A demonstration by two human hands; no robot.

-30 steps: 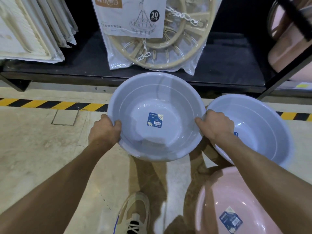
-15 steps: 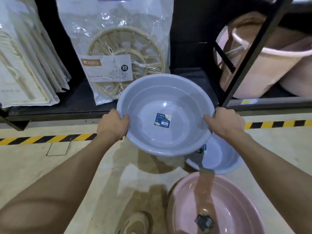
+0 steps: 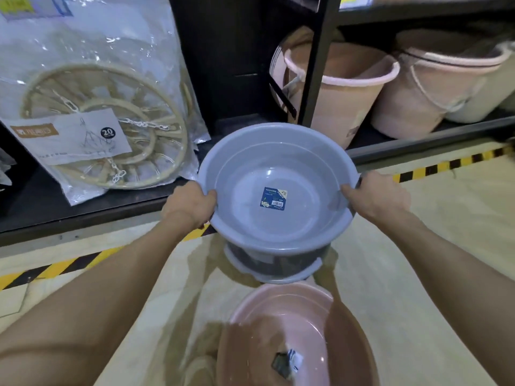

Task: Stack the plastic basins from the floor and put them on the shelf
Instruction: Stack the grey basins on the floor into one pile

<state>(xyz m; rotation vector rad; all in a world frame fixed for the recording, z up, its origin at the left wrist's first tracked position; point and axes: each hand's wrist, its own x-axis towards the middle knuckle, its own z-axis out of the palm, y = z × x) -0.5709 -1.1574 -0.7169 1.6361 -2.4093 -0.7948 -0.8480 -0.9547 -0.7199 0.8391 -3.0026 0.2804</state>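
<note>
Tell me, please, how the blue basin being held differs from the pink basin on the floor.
The blue basin is lifted, with the left hand and right hand gripping its rim; the pink basin lies untouched on the floor. The blue basin's sticker lies flat, the pink basin's looks crumpled. Both are round, open side up, and carry a sticker inside.

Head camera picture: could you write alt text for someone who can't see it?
Two bare hands, left hand and right hand, grip opposite rims of a blue basin held above a second blue basin on the floor. A pink basin lies nearer, and pink buckets stand on the shelf behind.
</note>
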